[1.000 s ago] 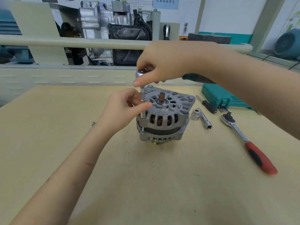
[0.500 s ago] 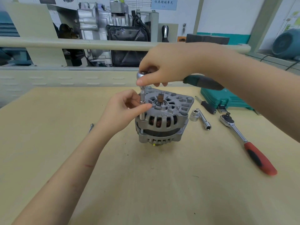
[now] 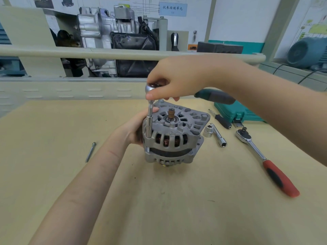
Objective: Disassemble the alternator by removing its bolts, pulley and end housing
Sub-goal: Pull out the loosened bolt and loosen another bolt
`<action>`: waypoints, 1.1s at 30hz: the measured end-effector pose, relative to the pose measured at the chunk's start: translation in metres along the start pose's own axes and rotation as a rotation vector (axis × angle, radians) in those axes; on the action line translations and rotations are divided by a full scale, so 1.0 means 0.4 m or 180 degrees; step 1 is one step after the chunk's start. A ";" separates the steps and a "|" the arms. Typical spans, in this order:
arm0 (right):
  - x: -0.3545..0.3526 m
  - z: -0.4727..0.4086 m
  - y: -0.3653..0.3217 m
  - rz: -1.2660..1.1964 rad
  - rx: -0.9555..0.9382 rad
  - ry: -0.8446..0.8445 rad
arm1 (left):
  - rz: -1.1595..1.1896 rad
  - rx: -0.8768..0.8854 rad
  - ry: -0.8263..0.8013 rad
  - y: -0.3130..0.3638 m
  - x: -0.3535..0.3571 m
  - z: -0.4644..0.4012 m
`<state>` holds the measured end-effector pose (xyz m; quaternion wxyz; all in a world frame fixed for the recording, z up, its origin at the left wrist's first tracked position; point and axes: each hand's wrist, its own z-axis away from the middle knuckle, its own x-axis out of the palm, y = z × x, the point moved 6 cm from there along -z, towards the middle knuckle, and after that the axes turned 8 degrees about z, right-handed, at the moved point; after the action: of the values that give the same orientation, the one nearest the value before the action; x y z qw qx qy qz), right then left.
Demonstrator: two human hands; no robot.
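The alternator (image 3: 174,137) stands on the table (image 3: 53,138) with its housing halves together, so the task looks to be in its bolt stage: one long bolt (image 3: 90,151) already lies well to the left of the left hand (image 3: 136,129). That hand wraps its fingers around the alternator's side. The right hand (image 3: 178,80), directly above, pinches the head of a green-handled ratchet (image 3: 215,96) whose socket extension (image 3: 149,121) runs down onto another bolt. Judging from this, remaining bolts and end housing are still to come; the pulley underneath is hidden.
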<state>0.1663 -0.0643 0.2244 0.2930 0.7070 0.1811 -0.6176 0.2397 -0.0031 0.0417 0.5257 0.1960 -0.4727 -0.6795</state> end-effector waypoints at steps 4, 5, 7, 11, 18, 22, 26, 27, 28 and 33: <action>0.003 0.005 0.008 -0.0082 0.0019 -0.0104 | -0.0071 0.0067 0.0121 -0.017 -0.016 -0.003; 0.005 0.007 0.009 -0.0088 0.0010 -0.0154 | -0.0075 0.0102 0.0200 -0.021 -0.021 -0.002; 0.008 0.012 0.010 -0.0134 -0.0004 -0.0230 | -0.0018 0.0137 0.0318 -0.030 -0.027 0.004; 0.010 0.017 0.013 -0.0207 0.0056 -0.0243 | 0.0036 0.0157 0.0429 -0.039 -0.040 0.036; 0.001 0.006 -0.042 -0.0293 -0.0084 -0.0186 | 0.0149 0.0282 0.0704 -0.069 -0.108 0.112; -0.012 0.002 -0.073 -0.0148 -0.0214 -0.0337 | 0.0284 0.0495 0.0818 -0.083 -0.109 0.155; -0.017 0.004 -0.078 -0.0163 -0.0266 -0.0419 | -0.0453 0.1282 0.1450 -0.072 -0.130 0.228; -0.017 0.005 -0.075 -0.0175 -0.0270 -0.0415 | -0.0752 0.1782 0.1812 -0.058 -0.141 0.261; -0.017 0.006 -0.073 -0.0193 -0.0275 -0.0401 | -0.1010 0.2373 0.2022 -0.040 -0.137 0.304; -0.020 0.017 -0.067 -0.0285 -0.0384 -0.0336 | -0.2262 0.3179 0.0830 -0.002 -0.004 0.372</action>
<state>0.1430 -0.0474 0.2267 0.3164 0.6457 0.2337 -0.6545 0.1264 0.0632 0.1114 0.1660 0.6445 -0.5712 -0.4805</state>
